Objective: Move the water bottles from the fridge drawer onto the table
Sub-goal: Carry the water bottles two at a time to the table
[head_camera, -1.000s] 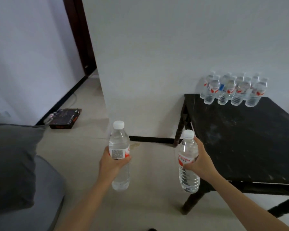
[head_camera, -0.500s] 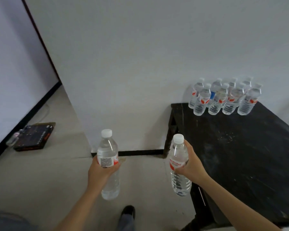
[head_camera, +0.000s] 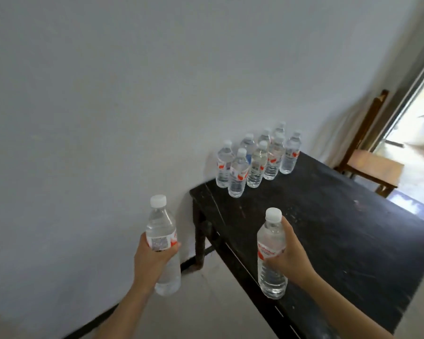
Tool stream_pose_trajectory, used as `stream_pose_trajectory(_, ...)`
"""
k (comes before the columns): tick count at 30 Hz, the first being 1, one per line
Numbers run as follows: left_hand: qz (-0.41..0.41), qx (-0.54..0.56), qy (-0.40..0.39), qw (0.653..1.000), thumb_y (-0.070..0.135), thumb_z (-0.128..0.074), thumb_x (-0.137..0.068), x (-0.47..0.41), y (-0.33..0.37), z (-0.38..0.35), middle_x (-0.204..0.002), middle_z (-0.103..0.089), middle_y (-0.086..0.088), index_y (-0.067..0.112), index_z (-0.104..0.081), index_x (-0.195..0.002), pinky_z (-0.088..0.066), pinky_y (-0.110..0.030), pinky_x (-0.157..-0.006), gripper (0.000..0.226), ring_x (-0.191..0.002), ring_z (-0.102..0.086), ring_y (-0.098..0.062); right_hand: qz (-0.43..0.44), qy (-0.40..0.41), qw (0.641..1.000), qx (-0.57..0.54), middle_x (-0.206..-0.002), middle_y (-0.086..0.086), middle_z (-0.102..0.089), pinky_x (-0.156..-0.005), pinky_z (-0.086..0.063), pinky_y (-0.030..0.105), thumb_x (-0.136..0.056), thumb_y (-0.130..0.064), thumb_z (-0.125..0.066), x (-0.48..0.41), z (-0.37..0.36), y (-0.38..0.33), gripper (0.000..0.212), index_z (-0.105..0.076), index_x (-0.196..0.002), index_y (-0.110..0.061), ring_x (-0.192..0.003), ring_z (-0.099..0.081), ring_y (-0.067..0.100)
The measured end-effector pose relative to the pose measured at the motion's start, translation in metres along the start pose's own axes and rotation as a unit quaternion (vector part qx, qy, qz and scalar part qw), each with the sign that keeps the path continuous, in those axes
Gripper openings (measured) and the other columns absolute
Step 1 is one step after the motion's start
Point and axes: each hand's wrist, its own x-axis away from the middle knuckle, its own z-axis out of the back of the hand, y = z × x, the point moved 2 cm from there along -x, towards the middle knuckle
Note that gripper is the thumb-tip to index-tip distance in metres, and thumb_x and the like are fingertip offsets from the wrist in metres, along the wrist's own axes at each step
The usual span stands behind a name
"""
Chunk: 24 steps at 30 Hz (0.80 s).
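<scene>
Wall (head_camera: 108, 106): plain and pale, it fills your view on the left and behind the table.
Left hand (head_camera: 149, 260): your fingers curl round the label band of the left bottle (head_camera: 160, 223), gripping it.
Left bottle: upright, white cap on, clear water inside; you hold it over the floor (head_camera: 206, 314), just left of the table's near corner and apart from it.
Tabletop (head_camera: 340, 241): black and scuffed, it runs from the wall towards you on the right.
Standing bottles (head_camera: 255, 165): eight as far as you can count, upright in two close rows at the far corner by the wall.
Right bottle (head_camera: 271, 233): upright, capped, red on its label; its base hangs over the near edge of the tabletop, and you cannot tell whether it touches.
Right hand (head_camera: 291, 258): you grip the right bottle round its middle, thumb up near the neck.
Chair (head_camera: 372, 165): wooden, beyond the table's far right end.
Doorway (head_camera: 421, 113): bright, at the right edge.
</scene>
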Motion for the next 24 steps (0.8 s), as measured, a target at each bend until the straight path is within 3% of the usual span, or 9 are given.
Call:
stream_pose_trajectory(3, -0.006, 0.002, -0.043, 0.999, 0.018, -0.083, -0.063, -0.021, 0.005, -0.037, -0.106, -0.064, -0.005, 0.016, -0.052, -0.116, -0.050, -0.044, -0.085, 0.061, -0.095, -0.061, -0.026, -0.054, 0.032, 0.998, 0.003, -0.119, 0.000, -0.047, -0.087, -0.051, 0.046, -0.057, -0.002, -0.078, 0.001, 0.010, 0.019, 0.107, -0.019, -0.140, -0.037, -0.109, -0.050, 0.022)
stream_pose_trajectory(7, -0.015, -0.002, -0.107, 0.994, 0.014, -0.083, -0.064, -0.047, 0.018, -0.097, -0.092, -0.061, 0.004, 0.021, -0.049, -0.104, -0.047, -0.036, -0.080, 0.052, -0.088, -0.058, -0.022, -0.105, 0.085, 0.991, 0.005, -0.114, 0.001, -0.048, -0.082, -0.053, 0.045, -0.059, 0.000, -0.076, -0.006, 0.033, 0.047, 0.106, -0.020, -0.138, -0.042, -0.103, -0.052, 0.022)
stream_pose_trajectory(12, -0.008, -0.010, -0.167, 0.986, 0.038, -0.085, -0.051, -0.079, 0.032, -0.170, -0.102, -0.064, 0.002, 0.021, -0.050, -0.115, -0.051, -0.042, -0.085, 0.074, -0.092, -0.062, -0.018, -0.138, 0.119, 0.983, 0.001, -0.117, 0.004, -0.048, -0.085, -0.052, 0.047, -0.057, 0.001, -0.077, -0.039, 0.067, 0.083, 0.109, -0.018, -0.140, -0.039, -0.105, -0.052, 0.025)
stream_pose_trajectory(16, -0.025, -0.023, -0.150, 0.988, 0.020, -0.085, -0.059, -0.096, 0.049, -0.218, -0.102, -0.061, 0.001, 0.018, -0.048, -0.118, -0.046, -0.032, -0.082, 0.070, -0.092, -0.059, -0.018, -0.127, 0.125, 0.984, -0.001, -0.123, 0.004, -0.048, -0.091, -0.048, 0.048, -0.057, -0.001, -0.079, -0.088, 0.086, 0.101, 0.108, -0.020, -0.141, -0.034, -0.111, -0.050, 0.025)
stream_pose_trajectory(24, -0.001, -0.014, -0.086, 0.996, 0.013, -0.085, -0.060, -0.118, 0.066, -0.258, -0.104, -0.056, 0.004, 0.016, -0.045, -0.121, -0.041, -0.029, -0.085, 0.073, -0.096, -0.053, -0.015, -0.080, 0.068, 0.994, -0.021, -0.130, 0.004, -0.047, -0.100, -0.041, 0.050, -0.061, -0.011, -0.080, -0.222, 0.075, 0.100, 0.105, -0.018, -0.142, -0.036, -0.121, -0.044, 0.026)
